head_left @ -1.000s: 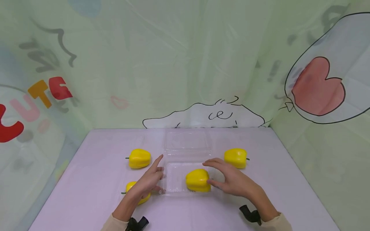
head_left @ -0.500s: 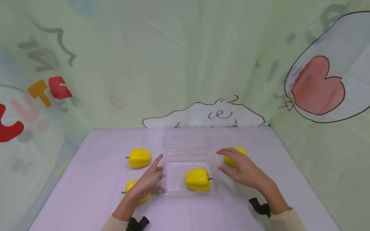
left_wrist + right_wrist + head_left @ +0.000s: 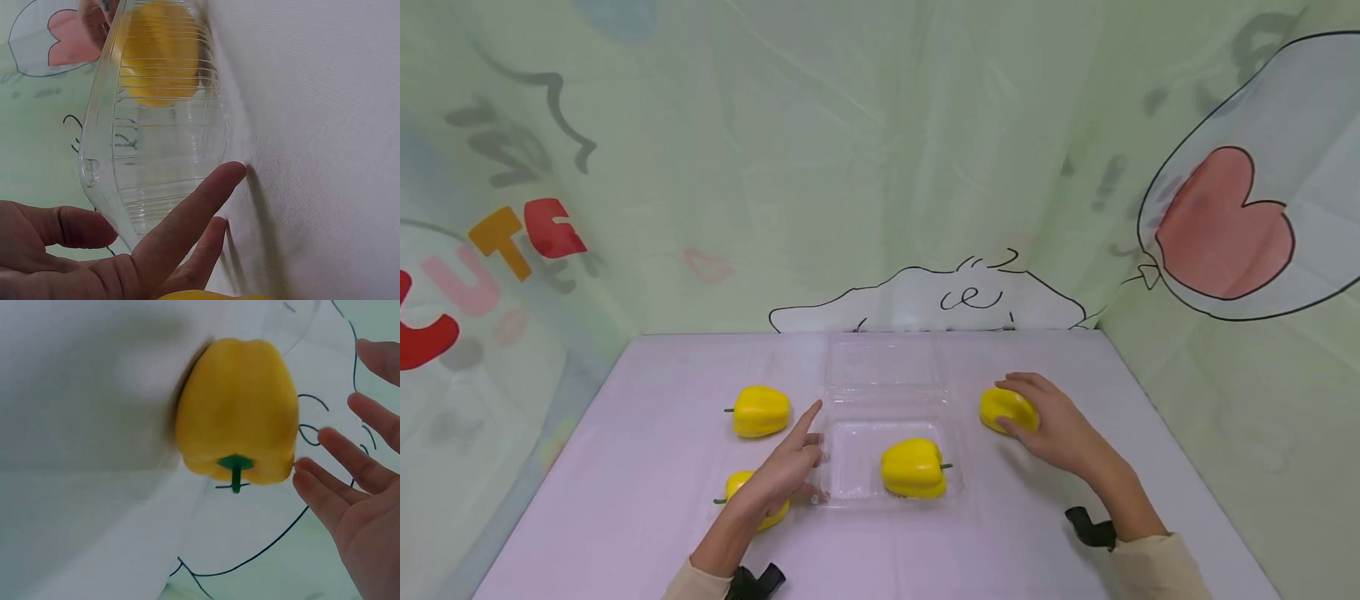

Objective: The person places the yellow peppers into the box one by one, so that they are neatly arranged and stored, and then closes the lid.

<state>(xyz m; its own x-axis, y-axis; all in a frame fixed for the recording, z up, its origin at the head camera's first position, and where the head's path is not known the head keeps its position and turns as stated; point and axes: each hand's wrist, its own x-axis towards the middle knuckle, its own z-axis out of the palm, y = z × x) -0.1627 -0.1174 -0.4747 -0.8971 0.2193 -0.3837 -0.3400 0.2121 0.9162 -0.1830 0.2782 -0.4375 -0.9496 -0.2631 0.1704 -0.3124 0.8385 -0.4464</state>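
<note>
Your right hand (image 3: pixel 1054 421) is reaching over the yellow bell pepper (image 3: pixel 1004 408) on the right side of the white table (image 3: pixel 625 467), fingers spread around it. From the right wrist view, that pepper (image 3: pixel 239 412) is lying on its side with its green stem (image 3: pixel 235 469) pointing toward your palm, and your fingers (image 3: pixel 340 487) are standing straight and apart, one fingertip just brushing the pepper's edge, nothing wrapped around it yet.

Your left hand (image 3: pixel 784 473) is resting against the left edge of the clear plastic clamshell container (image 3: pixel 880 467), index finger stretched out along its rim, the other fingers loose. The left wrist view is showing those fingers (image 3: pixel 187 219) straight against the ribbed wall of the container (image 3: pixel 156 137), bracing it rather than gripping.

Inside the container's tray, a second yellow pepper (image 3: pixel 913 468) is sitting on its side toward the right, stem pointing right. The container's lid (image 3: pixel 886 362) is lying open behind the tray, flat on the table.

Two more yellow peppers are waiting on the left: one (image 3: pixel 762 411) beyond your left hand, well apart from the container, and one (image 3: pixel 741 487) partly hidden beneath your left wrist.
</note>
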